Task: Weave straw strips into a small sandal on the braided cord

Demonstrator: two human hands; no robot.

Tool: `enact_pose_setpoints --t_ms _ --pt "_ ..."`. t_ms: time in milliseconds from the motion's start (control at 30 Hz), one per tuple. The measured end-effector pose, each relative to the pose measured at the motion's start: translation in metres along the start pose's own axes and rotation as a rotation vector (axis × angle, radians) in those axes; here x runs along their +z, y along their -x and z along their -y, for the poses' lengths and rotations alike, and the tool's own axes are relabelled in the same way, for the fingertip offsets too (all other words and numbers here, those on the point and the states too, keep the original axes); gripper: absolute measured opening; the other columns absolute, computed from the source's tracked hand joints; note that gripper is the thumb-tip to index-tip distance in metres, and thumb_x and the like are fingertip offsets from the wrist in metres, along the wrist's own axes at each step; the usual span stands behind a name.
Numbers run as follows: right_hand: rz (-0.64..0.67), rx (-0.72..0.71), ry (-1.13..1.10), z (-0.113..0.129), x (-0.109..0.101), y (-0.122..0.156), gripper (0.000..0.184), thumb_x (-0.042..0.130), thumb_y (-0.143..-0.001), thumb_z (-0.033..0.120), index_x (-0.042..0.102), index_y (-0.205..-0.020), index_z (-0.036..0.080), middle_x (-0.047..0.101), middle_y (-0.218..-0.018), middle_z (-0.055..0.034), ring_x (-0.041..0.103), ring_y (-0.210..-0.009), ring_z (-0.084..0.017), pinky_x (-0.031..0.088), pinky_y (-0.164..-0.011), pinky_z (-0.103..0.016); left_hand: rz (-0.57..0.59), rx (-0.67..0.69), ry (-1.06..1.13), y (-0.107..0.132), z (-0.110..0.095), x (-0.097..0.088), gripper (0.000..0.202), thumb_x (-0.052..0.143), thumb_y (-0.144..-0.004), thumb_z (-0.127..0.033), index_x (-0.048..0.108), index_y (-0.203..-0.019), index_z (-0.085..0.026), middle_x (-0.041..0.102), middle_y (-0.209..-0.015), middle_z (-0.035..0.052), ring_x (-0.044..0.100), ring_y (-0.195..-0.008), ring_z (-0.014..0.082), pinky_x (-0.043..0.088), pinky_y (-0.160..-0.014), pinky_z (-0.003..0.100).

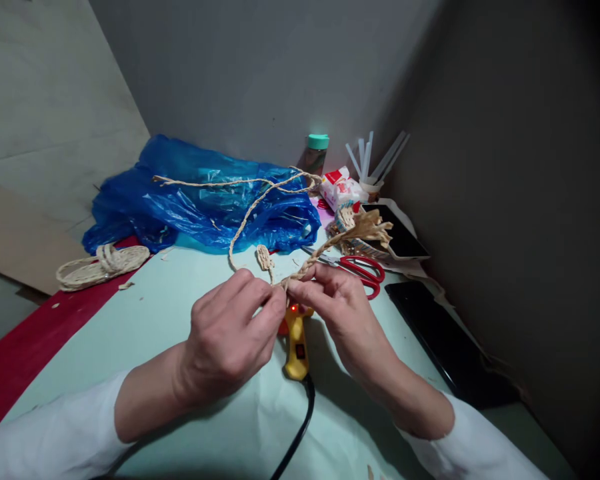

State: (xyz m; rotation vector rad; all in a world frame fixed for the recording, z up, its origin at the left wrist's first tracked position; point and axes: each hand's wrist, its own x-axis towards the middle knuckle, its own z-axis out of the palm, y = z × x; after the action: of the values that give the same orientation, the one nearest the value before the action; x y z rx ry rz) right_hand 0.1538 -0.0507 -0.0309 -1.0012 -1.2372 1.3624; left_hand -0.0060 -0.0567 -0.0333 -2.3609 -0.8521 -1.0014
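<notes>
My left hand [233, 327] and my right hand [343, 313] meet over the middle of the table, thumbs and fingertips pinched close together on a braided straw cord [323, 250]. The thicker end of the cord rises to the right and ends in a frayed tuft. A thin twisted strand [247, 217] runs up from my left hand and lies over a blue plastic bag [200, 200]. A small wound straw piece [264, 257] shows just beyond my fingers. Below them is a yellow glue gun [297, 353] with a red light lit; my hands partly cover it.
Red-handled scissors [363, 261] lie beyond my right hand. A black phone [445, 340] and a dark-screened device [397, 230] are at the right. Glue sticks [367, 157] stand in a cup near a green-capped jar [317, 153]. A straw bundle [105, 265] lies at the left.
</notes>
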Motion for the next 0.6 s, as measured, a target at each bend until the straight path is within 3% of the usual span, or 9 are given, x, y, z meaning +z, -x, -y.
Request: enact_pose_setpoints --t_ms 233,400,500,600 --pt "0.073 0.013 0.024 -0.0027 -0.0019 -0.0038 0.018 0.064 -0.081 0.028 0.063 -0.069 0.015 0.058 -0.068 0.0002 0.049 -0.064 -0.012 0.039 -0.061 -0.025 0.022 0.100 -0.134 -0.0031 -0.0020 0.0018 0.018 0.054 -0.084 -0.006 0.062 -0.072 -0.017 0.059 -0.060 0.0038 0.048 -0.056 0.0166 0.036 -0.053 0.032" --pt "0.004 -0.036 -0.014 -0.0048 -0.0010 -0.0065 0.015 0.064 -0.081 0.026 0.061 -0.070 0.016 0.055 -0.068 0.0024 0.047 -0.065 -0.011 0.038 -0.063 -0.023 0.030 0.135 -0.054 0.0017 -0.0050 0.0049 0.017 0.056 -0.083 -0.005 0.067 -0.095 -0.005 0.070 -0.075 0.0119 0.055 -0.065 0.0206 0.043 -0.058 0.034" --pt "0.007 -0.035 -0.032 -0.0037 -0.0033 -0.0069 0.014 0.065 -0.082 0.028 0.060 -0.073 0.018 0.053 -0.069 0.0030 0.047 -0.065 -0.011 0.038 -0.063 -0.023 0.034 -0.005 0.194 0.0027 -0.0034 0.0052 0.027 0.057 -0.083 -0.005 0.065 -0.109 -0.004 0.069 -0.079 0.0121 0.057 -0.071 0.0206 0.047 -0.063 0.033" --pt "0.059 -0.054 0.004 -0.0016 -0.0067 -0.0068 0.016 0.063 -0.084 0.030 0.060 -0.073 0.018 0.053 -0.069 0.0027 0.047 -0.066 -0.011 0.038 -0.063 -0.024 -0.004 -0.331 0.495 -0.0007 0.0014 0.0054 0.017 0.057 -0.087 -0.011 0.068 -0.098 -0.016 0.067 -0.083 0.0074 0.060 -0.078 0.0176 0.048 -0.070 0.029"
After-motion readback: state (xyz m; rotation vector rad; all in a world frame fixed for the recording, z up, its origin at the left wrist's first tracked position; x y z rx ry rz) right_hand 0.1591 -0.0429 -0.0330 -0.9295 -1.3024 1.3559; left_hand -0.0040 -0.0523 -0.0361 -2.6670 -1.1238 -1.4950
